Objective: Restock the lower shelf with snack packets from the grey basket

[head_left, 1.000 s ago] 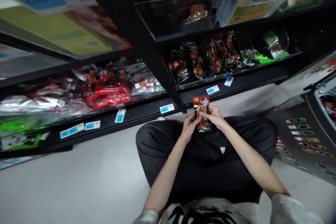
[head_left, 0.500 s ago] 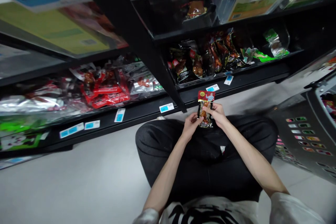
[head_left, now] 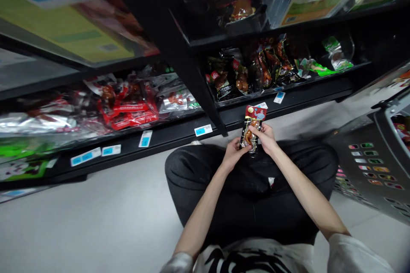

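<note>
I crouch before a low black shelf. Both hands hold one snack packet, red at the top and clear below with a brown piece of meat inside. My right hand grips its right side with fingers closed. My left hand pinches its lower left corner. The packet is upright, tilted slightly right, just in front of the shelf's front rail, above my knees. Similar dark packets stand in the shelf bin right behind it.
Red and silver packets fill the bin to the left. Green packets lie at the far right. Blue price tags line the rail. A grey perforated basket stands at my right. Pale floor spreads to the left.
Both hands have lifted the packet up and a little to the right, toward the shelf rail. It now tilts slightly rightward.
</note>
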Available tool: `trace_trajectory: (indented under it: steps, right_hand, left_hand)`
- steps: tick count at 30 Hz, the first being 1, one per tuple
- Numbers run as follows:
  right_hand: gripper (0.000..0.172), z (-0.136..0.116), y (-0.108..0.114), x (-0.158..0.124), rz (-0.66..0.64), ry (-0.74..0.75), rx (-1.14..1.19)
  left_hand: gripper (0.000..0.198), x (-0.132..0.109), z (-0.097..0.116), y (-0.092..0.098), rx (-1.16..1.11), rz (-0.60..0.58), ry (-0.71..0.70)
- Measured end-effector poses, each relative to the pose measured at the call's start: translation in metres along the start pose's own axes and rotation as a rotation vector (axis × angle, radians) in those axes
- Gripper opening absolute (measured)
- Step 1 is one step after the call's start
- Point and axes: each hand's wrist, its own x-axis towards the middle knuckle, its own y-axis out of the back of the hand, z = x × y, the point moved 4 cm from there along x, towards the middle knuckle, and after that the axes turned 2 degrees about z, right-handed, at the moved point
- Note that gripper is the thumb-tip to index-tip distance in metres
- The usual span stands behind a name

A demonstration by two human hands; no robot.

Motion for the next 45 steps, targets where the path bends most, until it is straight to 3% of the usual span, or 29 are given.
trace_trajectory:
  steps: [10,18,29,38,45]
  right_hand:
    - [0.046,0.005,-0.001,0.002,-0.061,-0.036,0.018]
    - [0.039,0.003,-0.011,-0.005,-0.241,-0.020,-0.093]
    - [0.035,-0.005,-0.009,-0.008,-0.172,-0.008,-0.093]
    - [0.029,-0.011,-0.009,-0.012,-0.165,0.003,-0.103]
    - [0.032,-0.002,-0.002,-0.005,-0.005,0.030,-0.114]
  left_hand:
    - [0.040,0.001,0.004,0.005,0.100,0.086,-0.121]
    - [0.039,0.000,0.005,0.007,0.107,0.136,-0.158]
    - [0.033,-0.003,0.013,0.003,0.045,0.136,-0.161]
    - [0.033,-0.002,0.008,0.005,0.033,0.101,-0.186]
    - [0.060,-0.001,0.013,0.003,0.243,0.103,-0.336]
